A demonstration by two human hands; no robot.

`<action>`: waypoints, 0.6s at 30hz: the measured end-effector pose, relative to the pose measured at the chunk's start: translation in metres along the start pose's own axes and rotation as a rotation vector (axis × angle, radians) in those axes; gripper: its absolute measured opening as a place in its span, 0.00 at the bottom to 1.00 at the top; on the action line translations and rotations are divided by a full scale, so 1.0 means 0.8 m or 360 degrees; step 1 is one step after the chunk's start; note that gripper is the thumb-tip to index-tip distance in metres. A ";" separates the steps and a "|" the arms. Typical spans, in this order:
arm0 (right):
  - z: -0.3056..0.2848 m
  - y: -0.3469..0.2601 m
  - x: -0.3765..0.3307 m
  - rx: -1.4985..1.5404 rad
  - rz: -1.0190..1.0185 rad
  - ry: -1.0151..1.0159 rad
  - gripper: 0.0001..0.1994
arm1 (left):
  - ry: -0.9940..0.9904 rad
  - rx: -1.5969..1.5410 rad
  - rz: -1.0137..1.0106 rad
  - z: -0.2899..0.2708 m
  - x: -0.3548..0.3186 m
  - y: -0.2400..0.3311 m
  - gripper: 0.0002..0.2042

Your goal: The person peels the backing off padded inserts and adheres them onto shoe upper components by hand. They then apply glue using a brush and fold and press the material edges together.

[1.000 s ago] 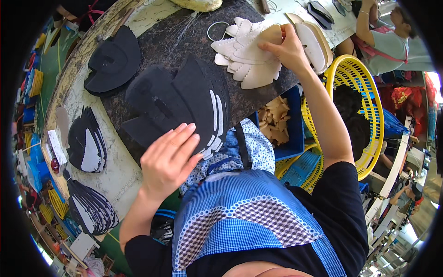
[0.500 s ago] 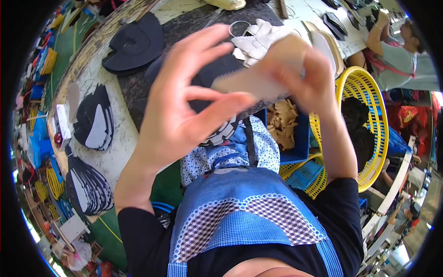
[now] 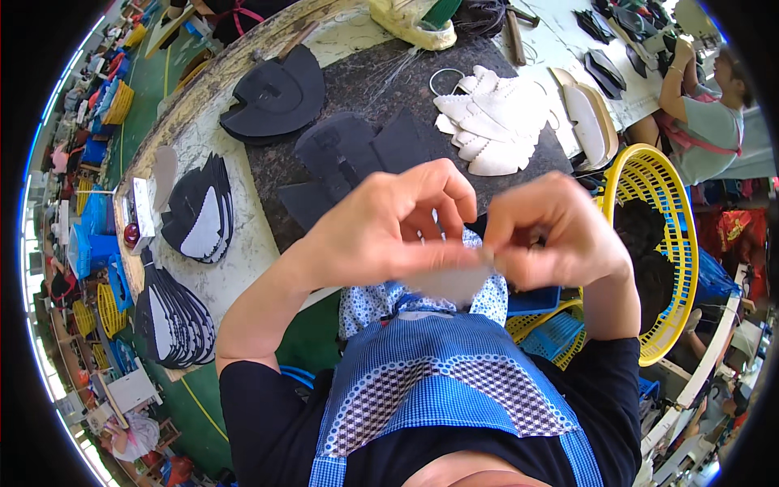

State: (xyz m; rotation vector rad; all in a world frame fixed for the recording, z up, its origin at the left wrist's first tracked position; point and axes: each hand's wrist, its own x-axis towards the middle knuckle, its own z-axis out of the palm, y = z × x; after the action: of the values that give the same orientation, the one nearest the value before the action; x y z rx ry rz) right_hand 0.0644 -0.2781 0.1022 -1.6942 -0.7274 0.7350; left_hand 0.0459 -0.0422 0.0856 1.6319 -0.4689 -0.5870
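A thin, pale beige flat piece (image 3: 450,284), blurred by motion, hangs low between my hands in front of the apron. My right hand (image 3: 560,231) pinches its right end between thumb and curled fingers. Along its upper edge lies the thumb of my left hand (image 3: 398,223), whose other fingers bend behind it, the forefinger arched above. Part of the piece is hidden behind both thumbs. Just beyond my left hand, black moulded pieces (image 3: 345,150) rest on a dark slab (image 3: 357,89). White pieces with zigzag edges (image 3: 495,122) lie heaped past my right hand, beside a metal ring (image 3: 446,81).
Stacks of black-and-white cut pieces (image 3: 174,316) line the table's left side. Another black moulded piece (image 3: 280,89) sits farther back. At right stands a yellow basket (image 3: 690,252) with dark contents, near a blue bin (image 3: 531,303). A person (image 3: 706,122) works beyond it.
My hands have come closer together and lower, toward the apron, with the beige piece. My left fingers, spread wide before, are now curled in. The whole view has shifted slightly.
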 end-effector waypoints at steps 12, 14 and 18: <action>0.053 0.097 0.026 0.1958 -0.0642 0.0309 0.16 | 0.0501 0.1559 0.1815 0.023 0.012 -0.018 0.14; 0.060 0.091 0.012 0.1211 -0.0343 0.0639 0.14 | 0.0575 0.1775 0.1723 0.019 0.018 -0.017 0.13; 0.055 0.099 0.035 0.1074 -0.0080 0.1084 0.12 | 0.0167 0.1606 0.1503 0.078 0.023 -0.045 0.07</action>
State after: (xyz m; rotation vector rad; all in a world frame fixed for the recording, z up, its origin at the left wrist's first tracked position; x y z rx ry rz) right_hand 0.0555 -0.2472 0.0130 -1.1706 -0.0207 0.2708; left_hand 0.0209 -0.0969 0.0423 2.0480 -1.4963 0.5493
